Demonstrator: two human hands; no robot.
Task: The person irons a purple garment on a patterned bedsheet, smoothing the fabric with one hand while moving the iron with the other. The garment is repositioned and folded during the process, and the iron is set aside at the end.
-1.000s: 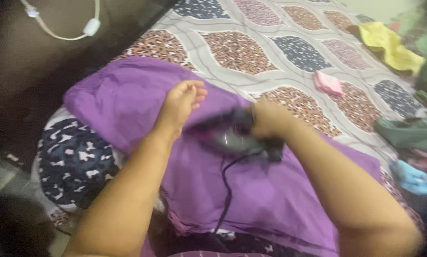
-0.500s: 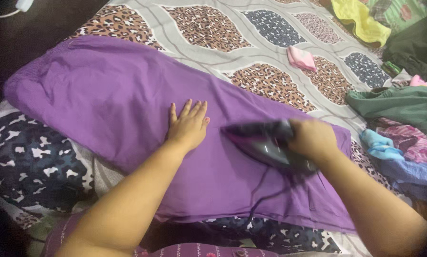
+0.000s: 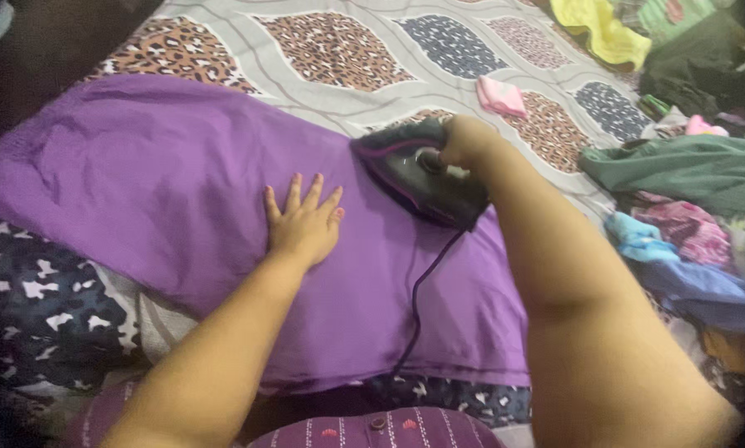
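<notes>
Head view looks down at a bed [image 3: 364,91] with a spotted sheet. At the far left, a big purple cloth [image 3: 165,182] lies spread flat on the bed and runs toward the near right. The left hand [image 3: 302,224] rests on the middle of this cloth, palm down, fingers spread wide, holding nothing. Just to its right sits a dark iron [image 3: 418,174], flat on the purple cloth near the cloth's far edge. The right hand [image 3: 464,141] has its grip closed around the iron's handle. A black cord [image 3: 418,290] hangs from the iron and runs near, across the cloth. Farther right, a small pink cloth [image 3: 501,95] lies on the sheet. At the right edge is a pile of clothes [image 3: 688,207], green, blue and pink.
</notes>
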